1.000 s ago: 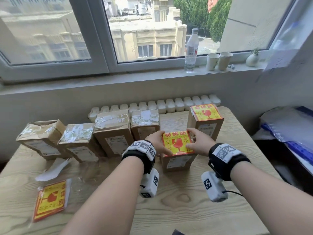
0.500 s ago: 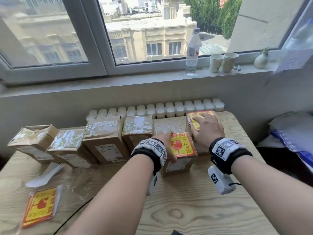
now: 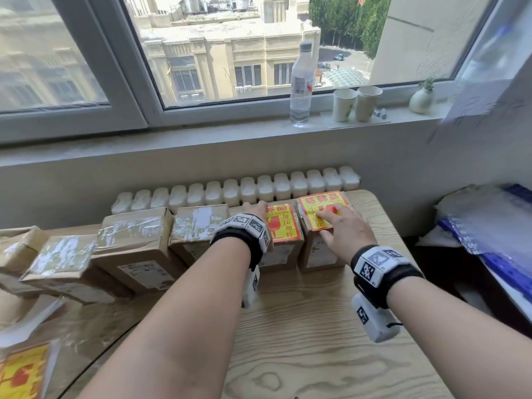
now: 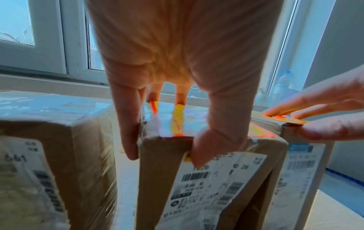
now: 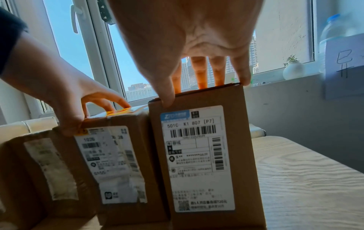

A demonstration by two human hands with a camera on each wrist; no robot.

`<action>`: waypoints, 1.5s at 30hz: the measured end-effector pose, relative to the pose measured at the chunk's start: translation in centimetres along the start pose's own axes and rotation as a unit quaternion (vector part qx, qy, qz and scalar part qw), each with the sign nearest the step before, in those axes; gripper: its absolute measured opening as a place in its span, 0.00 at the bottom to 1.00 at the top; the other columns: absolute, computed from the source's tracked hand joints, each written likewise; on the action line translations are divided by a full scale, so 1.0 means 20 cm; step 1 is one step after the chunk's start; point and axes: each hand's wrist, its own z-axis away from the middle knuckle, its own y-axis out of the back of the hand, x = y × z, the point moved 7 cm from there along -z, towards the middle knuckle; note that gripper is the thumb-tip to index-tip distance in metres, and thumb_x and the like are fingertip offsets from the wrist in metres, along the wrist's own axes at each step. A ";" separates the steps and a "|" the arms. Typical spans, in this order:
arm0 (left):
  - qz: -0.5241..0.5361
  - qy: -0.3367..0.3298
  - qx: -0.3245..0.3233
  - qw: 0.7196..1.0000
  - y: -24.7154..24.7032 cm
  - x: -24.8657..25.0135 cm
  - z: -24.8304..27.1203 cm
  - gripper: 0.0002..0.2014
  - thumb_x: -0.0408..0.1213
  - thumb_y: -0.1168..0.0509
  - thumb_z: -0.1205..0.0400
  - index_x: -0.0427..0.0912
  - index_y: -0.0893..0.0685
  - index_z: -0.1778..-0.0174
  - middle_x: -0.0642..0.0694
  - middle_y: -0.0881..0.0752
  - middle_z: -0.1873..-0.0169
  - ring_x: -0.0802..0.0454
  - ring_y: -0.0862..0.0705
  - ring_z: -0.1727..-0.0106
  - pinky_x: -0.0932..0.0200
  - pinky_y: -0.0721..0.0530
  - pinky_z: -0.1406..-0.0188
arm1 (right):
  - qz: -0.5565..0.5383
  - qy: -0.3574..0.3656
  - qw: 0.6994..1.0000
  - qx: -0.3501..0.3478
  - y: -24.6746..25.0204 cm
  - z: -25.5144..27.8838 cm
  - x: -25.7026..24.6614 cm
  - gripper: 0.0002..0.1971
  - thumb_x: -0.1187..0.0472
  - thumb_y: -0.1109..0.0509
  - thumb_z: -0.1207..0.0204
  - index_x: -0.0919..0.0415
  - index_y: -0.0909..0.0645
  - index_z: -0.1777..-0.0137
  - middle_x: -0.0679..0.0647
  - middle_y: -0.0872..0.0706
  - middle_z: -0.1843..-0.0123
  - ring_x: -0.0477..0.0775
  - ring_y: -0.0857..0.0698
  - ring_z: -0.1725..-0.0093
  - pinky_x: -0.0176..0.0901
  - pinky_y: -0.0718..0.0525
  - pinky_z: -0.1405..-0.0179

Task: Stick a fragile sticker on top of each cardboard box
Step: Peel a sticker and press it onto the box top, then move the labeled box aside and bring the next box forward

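Cardboard boxes stand in a row at the back of the wooden table (image 3: 316, 347). The two at the right carry yellow-and-red fragile stickers. My left hand (image 3: 254, 210) grips the second box from the right (image 3: 283, 256): fingers lie over its sticker (image 3: 283, 226), thumb down the front face, little finger down the left side (image 4: 128, 140). My right hand (image 3: 342, 228) lies flat on the sticker (image 3: 319, 204) of the rightmost box (image 5: 199, 155), fingers straight. Several boxes to the left (image 3: 135, 246) bear only tape. Spare stickers (image 3: 23, 372) lie at the front left.
White backing paper (image 3: 28, 323) lies near the spare stickers. A white radiator (image 3: 236, 191) runs behind the boxes. The sill holds a water bottle (image 3: 300, 82), two paper cups (image 3: 357, 103) and a small vase (image 3: 421, 99). Plastic-wrapped blue items (image 3: 489, 226) sit beyond the table's right edge.
My left hand has slid the stickered box back and to the right, up against the rightmost box. My right hand left that box and now lies on the rightmost box's sticker.
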 end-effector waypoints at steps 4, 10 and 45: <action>0.009 0.009 0.005 1.000 0.00 -0.01 -0.05 0.43 0.33 0.25 0.30 0.48 0.38 0.21 0.41 0.33 0.29 0.38 0.22 0.35 0.48 0.22 0.49 | 0.014 0.001 1.000 0.001 0.00 0.01 -0.01 0.25 0.49 0.37 0.20 0.41 0.32 0.23 0.51 0.34 0.19 0.56 0.38 0.19 0.62 0.37 0.20; 0.041 0.000 -0.010 0.999 0.00 -0.05 -0.01 0.54 0.30 0.21 0.34 0.54 0.46 0.18 0.39 0.41 0.20 0.35 0.28 0.25 0.37 0.20 0.35 | 0.001 0.021 0.998 0.051 0.04 0.00 -0.12 0.24 0.51 0.35 0.22 0.48 0.28 0.25 0.53 0.29 0.22 0.54 0.35 0.20 0.59 0.45 0.18; 0.241 0.056 0.023 0.969 0.13 -0.76 -0.07 0.28 0.34 0.40 0.21 0.41 0.36 0.24 0.34 0.35 0.25 0.35 0.30 0.26 0.41 0.26 0.29 | -0.138 -0.050 0.986 -0.081 -0.34 0.00 -1.06 0.25 0.56 0.37 0.18 0.53 0.34 0.21 0.62 0.20 0.30 0.63 0.21 0.33 0.50 0.24 0.34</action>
